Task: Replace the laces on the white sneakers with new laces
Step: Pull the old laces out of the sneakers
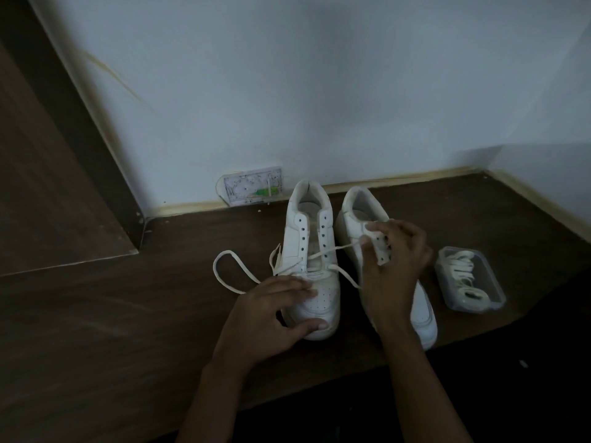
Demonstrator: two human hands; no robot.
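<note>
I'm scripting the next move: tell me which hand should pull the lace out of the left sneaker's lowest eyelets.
Right. The right hand already pinches the lace where it leaves the sneaker, while the left hand is pressing down on the toe, steadying it.

Single head-worn wide-angle view, aimed forward and down from above the near edge of the bench (pixel 128 314). The far edge, where the wall (pixel 319 91) is met, is seen mid-frame. Close range; forearms enter from the bottom. No second view is given.
</note>
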